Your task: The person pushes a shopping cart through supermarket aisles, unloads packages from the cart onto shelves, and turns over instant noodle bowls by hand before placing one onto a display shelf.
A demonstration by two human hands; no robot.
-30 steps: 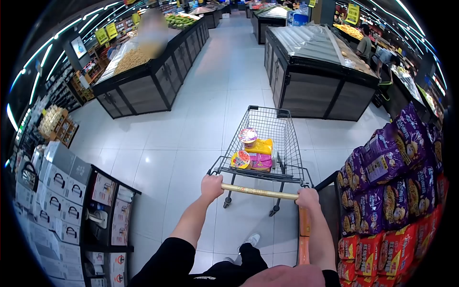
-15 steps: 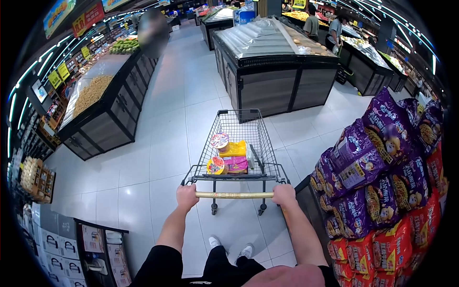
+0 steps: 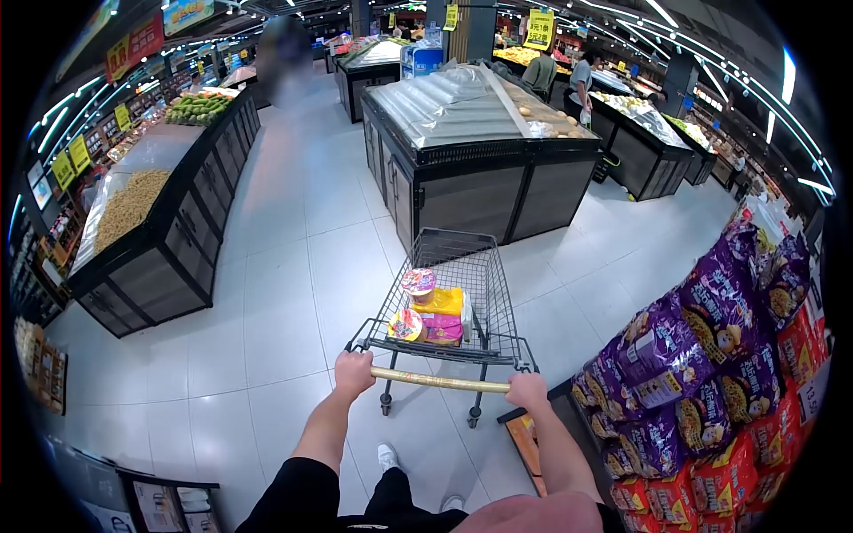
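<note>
Both hands grip the pale yellow handle (image 3: 435, 380) of a wire shopping cart (image 3: 490, 286). My left hand (image 3: 354, 373) is closed round its left end, and my right hand (image 3: 527, 391) is wrapped round the right end. Inside the basket, two round tubs with printed lids, one farther forward (image 3: 418, 284) and one nearer me (image 3: 406, 325), stand at the left. Beside them lie a yellow packet (image 3: 445, 302) and a pink packet (image 3: 442, 329). The cart is turned slightly, its left handle end a little farther forward than the right.
A dark display stand (image 3: 480, 191) with plastic-covered top stands just ahead of the cart. Another produce stand (image 3: 164, 240) lines the left. Stacked purple bags (image 3: 657, 355) and red bags (image 3: 724, 475) rise close on my right. Tiled floor (image 3: 293, 293) runs between the stands. Two people are at the back right.
The cart and I have moved forward, and the front stand is nearer. The cart has swung a little, its handle now slanting down to the right. Both hands keep their grip.
</note>
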